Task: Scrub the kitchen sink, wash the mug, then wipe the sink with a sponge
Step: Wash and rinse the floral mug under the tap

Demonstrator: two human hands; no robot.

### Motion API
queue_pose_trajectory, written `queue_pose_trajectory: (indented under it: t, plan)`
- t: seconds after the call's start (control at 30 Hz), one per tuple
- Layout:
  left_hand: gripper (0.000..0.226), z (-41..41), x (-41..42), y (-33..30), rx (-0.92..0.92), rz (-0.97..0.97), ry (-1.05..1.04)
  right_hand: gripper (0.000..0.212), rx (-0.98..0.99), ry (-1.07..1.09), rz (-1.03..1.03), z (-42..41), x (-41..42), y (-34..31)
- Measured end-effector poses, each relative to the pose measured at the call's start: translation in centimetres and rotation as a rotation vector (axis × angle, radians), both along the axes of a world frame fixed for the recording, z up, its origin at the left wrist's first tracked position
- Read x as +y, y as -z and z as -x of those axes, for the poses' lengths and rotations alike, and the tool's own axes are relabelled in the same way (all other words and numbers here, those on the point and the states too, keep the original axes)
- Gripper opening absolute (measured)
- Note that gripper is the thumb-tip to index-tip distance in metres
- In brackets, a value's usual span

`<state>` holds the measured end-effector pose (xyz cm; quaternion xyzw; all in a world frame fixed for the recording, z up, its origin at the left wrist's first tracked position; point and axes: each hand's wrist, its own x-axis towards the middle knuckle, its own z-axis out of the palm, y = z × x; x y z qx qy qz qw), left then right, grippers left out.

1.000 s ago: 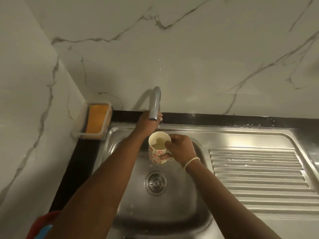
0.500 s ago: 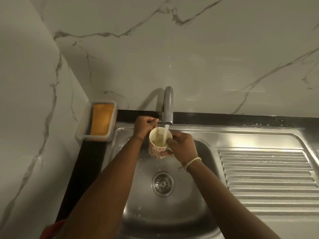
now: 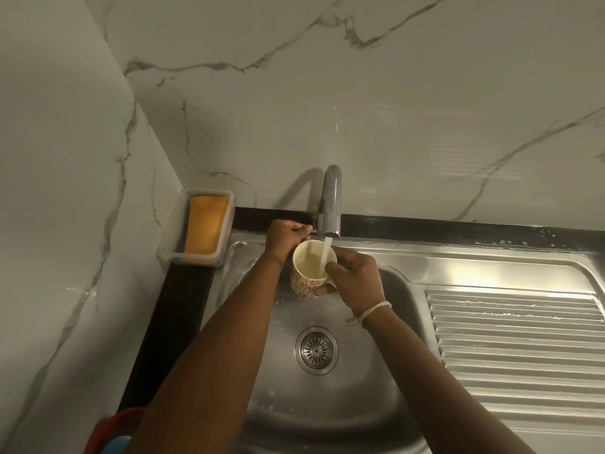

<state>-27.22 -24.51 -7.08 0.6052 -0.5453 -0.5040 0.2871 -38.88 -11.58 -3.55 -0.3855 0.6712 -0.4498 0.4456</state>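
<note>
A white mug (image 3: 306,283) with red flower prints is held upright over the steel sink (image 3: 360,404), under the tap spout (image 3: 331,204). Water streams from the spout into the mug, which holds cloudy water. My right hand (image 3: 355,278) grips the mug by its handle side, thumb at the rim. My left hand (image 3: 284,239) is curled round the tap handle left of the spout; the handle itself is mostly hidden. An orange sponge (image 3: 206,229) lies in a clear tray (image 3: 170,247) at the back left corner.
The drain strainer (image 3: 316,349) sits in the basin's middle. A ribbed steel drainboard (image 3: 517,348) stretches to the right. Marble walls close in behind and at the left. A black counter strip (image 3: 170,322) runs along the left, with a red and blue object (image 3: 113,434) at the bottom edge.
Water has started running from the tap into the mug. The mug has come up under the spout, and my left hand stays at the tap handle.
</note>
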Motion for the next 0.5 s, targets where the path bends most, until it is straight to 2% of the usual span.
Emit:
queue_pose_trajectory:
  t: [0.27,0.5]
  plan:
    - [0.016,0.2,-0.7,0.0,-0.025,-0.111,-0.034,0.030,0.050,-0.013,0.021,0.8,-0.1,0.5]
    - [0.025,0.1,-0.9,0.0,-0.090,-0.134,-0.005,0.031,0.032,-0.012,0.039,1.2,-0.4,0.7]
